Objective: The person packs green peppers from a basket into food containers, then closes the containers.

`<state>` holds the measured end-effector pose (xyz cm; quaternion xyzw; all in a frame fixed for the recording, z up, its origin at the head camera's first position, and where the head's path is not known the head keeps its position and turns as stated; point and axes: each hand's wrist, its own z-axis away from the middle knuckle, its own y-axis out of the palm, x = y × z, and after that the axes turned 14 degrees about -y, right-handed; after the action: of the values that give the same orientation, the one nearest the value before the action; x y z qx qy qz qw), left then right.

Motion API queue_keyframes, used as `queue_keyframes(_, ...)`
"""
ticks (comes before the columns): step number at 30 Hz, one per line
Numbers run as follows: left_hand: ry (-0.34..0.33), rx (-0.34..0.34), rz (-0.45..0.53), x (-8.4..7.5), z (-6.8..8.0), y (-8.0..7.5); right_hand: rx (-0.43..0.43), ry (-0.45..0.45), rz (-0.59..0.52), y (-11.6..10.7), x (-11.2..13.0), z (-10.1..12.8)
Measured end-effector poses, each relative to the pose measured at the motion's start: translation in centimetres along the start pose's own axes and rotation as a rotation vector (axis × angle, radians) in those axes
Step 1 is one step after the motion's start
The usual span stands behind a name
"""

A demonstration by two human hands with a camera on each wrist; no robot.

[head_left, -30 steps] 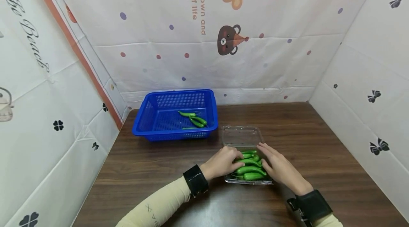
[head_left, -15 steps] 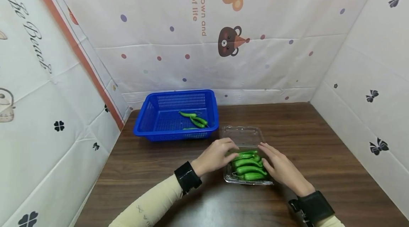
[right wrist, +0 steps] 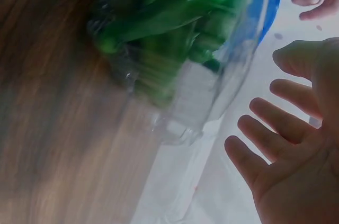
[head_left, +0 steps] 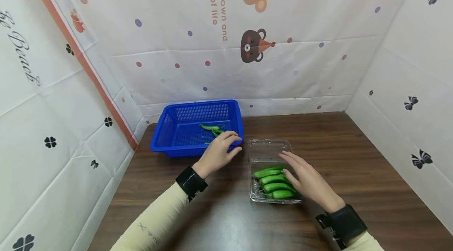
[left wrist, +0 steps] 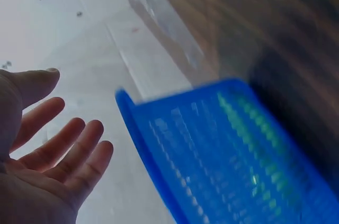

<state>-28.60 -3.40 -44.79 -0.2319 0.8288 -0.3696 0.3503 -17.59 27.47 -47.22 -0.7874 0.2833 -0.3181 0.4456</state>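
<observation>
A clear plastic clamshell box (head_left: 267, 150) lies open on the brown table, with several green peppers (head_left: 272, 182) in its near half. My right hand (head_left: 301, 178) hovers over the box's right side, fingers straight and holding nothing; the right wrist view shows the same spread right hand (right wrist: 286, 150) beside the peppers (right wrist: 169, 17). My left hand (head_left: 221, 151) is at the front right corner of the blue basket (head_left: 198, 103), fingers relaxed and empty. In the left wrist view, the left hand (left wrist: 47, 150) is open next to the basket (left wrist: 212, 160). A few green peppers (head_left: 210, 127) lie inside the basket.
Patterned white sheets wall in the table (head_left: 354, 156) at the back, left and right. The basket stands at the back left, the box just right of it. Bare wood shows to the right of the box and along the near edge.
My left hand has left the peppers in the clear box and moved up and left to the basket's front right corner. The right hand has stayed by the box.
</observation>
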Motion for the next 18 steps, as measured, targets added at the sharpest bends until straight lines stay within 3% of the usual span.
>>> queue_keyframes(8, -0.086, -0.030, -0.117, 3.2, -0.9, -2.0, -0.009, -0.008, 0.001, -0.1, 1.0, -0.4)
queue_keyframes(18, -0.192, 0.039, -0.217, 6.7, -2.4, -3.6, -0.009, 0.012, -0.018, 0.0, 2.1, 0.2)
